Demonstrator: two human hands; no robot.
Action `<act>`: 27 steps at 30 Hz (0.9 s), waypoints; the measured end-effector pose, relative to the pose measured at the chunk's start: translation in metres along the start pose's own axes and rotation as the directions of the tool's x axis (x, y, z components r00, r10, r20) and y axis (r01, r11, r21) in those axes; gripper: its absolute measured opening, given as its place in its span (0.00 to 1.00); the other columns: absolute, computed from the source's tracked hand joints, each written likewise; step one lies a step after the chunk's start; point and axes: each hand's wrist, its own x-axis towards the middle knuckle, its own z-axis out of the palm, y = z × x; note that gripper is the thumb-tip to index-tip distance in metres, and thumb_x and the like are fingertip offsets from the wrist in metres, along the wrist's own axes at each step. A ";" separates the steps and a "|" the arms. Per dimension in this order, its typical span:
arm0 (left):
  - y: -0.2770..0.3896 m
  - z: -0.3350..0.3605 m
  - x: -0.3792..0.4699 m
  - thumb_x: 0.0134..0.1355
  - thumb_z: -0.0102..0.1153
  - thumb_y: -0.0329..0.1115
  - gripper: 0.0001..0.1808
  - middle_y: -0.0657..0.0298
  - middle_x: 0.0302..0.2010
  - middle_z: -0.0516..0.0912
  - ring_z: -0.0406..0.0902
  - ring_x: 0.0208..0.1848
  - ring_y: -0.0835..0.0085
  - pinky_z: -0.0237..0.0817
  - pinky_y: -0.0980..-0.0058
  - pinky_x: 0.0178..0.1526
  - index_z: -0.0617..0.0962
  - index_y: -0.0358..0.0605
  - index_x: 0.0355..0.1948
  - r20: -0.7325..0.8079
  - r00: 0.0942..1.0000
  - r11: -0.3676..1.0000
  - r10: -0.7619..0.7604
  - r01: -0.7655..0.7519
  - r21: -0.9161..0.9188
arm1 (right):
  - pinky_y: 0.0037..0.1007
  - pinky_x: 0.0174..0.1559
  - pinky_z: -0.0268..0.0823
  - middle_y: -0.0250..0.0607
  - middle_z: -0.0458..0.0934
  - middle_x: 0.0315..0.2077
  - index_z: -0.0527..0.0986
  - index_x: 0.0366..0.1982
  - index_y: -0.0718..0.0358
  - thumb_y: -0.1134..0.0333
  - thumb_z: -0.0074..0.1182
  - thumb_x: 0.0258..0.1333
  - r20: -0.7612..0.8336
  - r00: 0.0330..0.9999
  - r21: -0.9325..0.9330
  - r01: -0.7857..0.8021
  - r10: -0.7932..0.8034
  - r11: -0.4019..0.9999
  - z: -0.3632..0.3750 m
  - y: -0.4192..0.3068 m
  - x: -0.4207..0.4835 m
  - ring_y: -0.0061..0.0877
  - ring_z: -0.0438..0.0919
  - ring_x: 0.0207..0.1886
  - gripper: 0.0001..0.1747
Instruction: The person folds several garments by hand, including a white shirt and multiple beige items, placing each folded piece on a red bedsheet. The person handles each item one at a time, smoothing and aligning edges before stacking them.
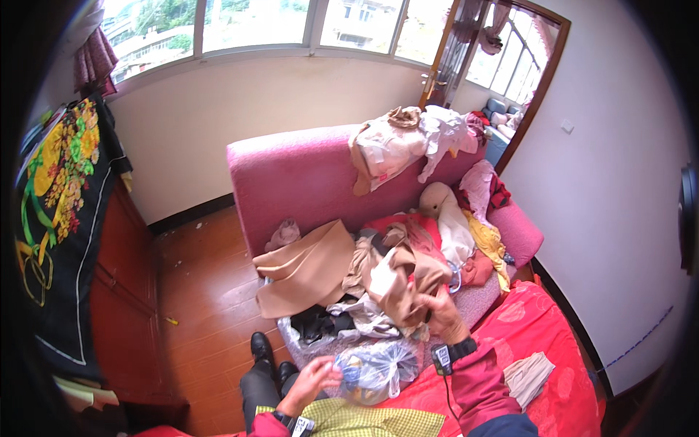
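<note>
My right hand [445,317] grips a bunched tan-brown cloth [407,284] above the pink sofa seat. My left hand [313,381] is low in front of me, its fingertips at the edge of a knotted clear plastic bag [374,371] with items inside. Whether those fingers grip the bag cannot be made out. A large folded tan cloth [311,265] lies left of the brown one. Beneath and in front are a crumpled whitish garment [367,318] and black cloth [314,323] in a clear plastic wrapping.
More clothes [401,136] hang over the backrest of the pink sofa [295,175]. A white plush toy [453,224] and a yellow cloth [489,240] lie at its right end. Red bedding [546,333] with a folded beige cloth [529,377] is at right; a wooden cabinet [123,284] stands left.
</note>
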 end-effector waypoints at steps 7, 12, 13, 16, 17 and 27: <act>-0.001 0.042 0.019 0.68 0.55 0.38 0.30 0.56 0.59 0.73 0.75 0.57 0.62 0.70 0.56 0.56 0.59 0.44 0.67 0.047 0.997 0.990 0.067 -0.061 -0.124 | 0.31 0.58 0.68 0.35 0.78 0.50 0.71 0.57 0.64 0.77 0.62 0.53 0.074 0.939 0.012 -0.339 0.337 0.941 0.036 0.105 -0.080 0.25 0.77 0.53 0.28; -0.039 0.010 -0.011 0.63 0.58 0.25 0.22 0.57 0.42 0.80 0.80 0.43 0.70 0.77 0.70 0.45 0.68 0.37 0.57 -0.244 0.965 0.995 0.096 -0.094 0.016 | 0.28 0.55 0.68 0.36 0.81 0.47 0.76 0.52 0.66 0.78 0.62 0.53 0.071 0.847 -0.201 -0.505 0.527 0.840 -0.014 0.136 -0.133 0.23 0.78 0.50 0.22; -0.049 0.007 -0.023 0.62 0.59 0.23 0.22 0.57 0.40 0.80 0.81 0.41 0.70 0.77 0.71 0.44 0.68 0.36 0.56 -0.333 0.937 0.994 0.106 -0.091 0.058 | 0.27 0.55 0.68 0.36 0.81 0.46 0.76 0.51 0.67 0.77 0.63 0.52 0.052 0.832 -0.322 -0.509 0.552 0.798 -0.031 0.138 -0.145 0.22 0.78 0.49 0.22; -0.066 -0.005 -0.057 0.59 0.63 0.23 0.22 0.59 0.35 0.82 0.82 0.36 0.75 0.77 0.75 0.40 0.72 0.35 0.54 -0.322 0.942 0.979 0.097 -0.031 0.203 | 0.29 0.47 0.73 0.35 0.82 0.41 0.78 0.49 0.67 0.74 0.65 0.51 -0.236 0.702 -0.663 -0.622 0.672 0.418 -0.076 0.132 -0.183 0.24 0.79 0.42 0.21; -0.069 -0.007 -0.067 0.59 0.64 0.24 0.22 0.61 0.34 0.83 0.82 0.35 0.76 0.76 0.77 0.39 0.73 0.35 0.53 -0.307 0.945 0.937 0.110 0.005 0.350 | 0.32 0.40 0.74 0.38 0.84 0.35 0.80 0.44 0.64 0.72 0.63 0.51 -0.226 0.667 -0.648 -0.647 0.710 0.402 -0.086 0.126 -0.193 0.26 0.82 0.36 0.15; -0.060 0.012 -0.095 0.57 0.64 0.26 0.14 0.68 0.33 0.82 0.76 0.31 0.85 0.68 0.84 0.34 0.80 0.37 0.45 -0.212 0.972 0.899 0.097 0.005 0.438 | 0.37 0.43 0.72 0.41 0.79 0.33 0.80 0.35 0.59 0.74 0.55 0.45 0.420 0.907 -0.896 0.408 0.038 0.178 0.013 0.122 -0.132 0.40 0.79 0.40 0.11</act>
